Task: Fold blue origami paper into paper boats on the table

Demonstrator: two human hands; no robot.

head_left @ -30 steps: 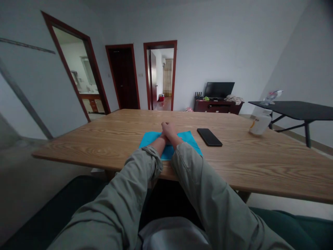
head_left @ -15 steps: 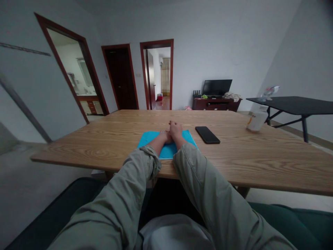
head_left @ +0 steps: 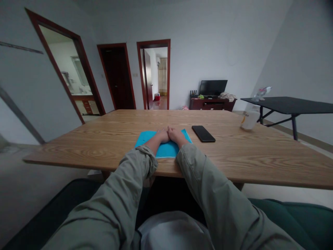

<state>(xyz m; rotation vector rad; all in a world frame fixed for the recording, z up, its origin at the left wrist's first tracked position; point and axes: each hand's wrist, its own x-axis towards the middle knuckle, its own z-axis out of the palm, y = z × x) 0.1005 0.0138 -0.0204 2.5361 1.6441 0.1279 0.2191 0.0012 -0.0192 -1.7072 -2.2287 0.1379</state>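
Note:
A bright blue flat sheet (head_left: 166, 151), perhaps a folder or a cloth, lies near the front edge of the wooden table. My left hand (head_left: 162, 135) rests on it, back upward, its fingertips hidden against the other hand. Touching it from the right is my right hand (head_left: 176, 134), with its fingers curled in. Whether anything small is inside the hands is hidden. To their right a black smartphone (head_left: 203, 134) lies flat on the tabletop.
The wooden table (head_left: 109, 142) spreads out in front. At its right far side stands a whitish translucent container (head_left: 250, 120) with an orange mark. Behind that is a black folding table (head_left: 291, 104) with a clear plastic item on top. A television (head_left: 213, 88) sits on a far cabinet.
My right hand, raised over the left before, has come down beside it onto the blue sheet. The view has shifted slightly to the right. Phone and container stay put on the table.

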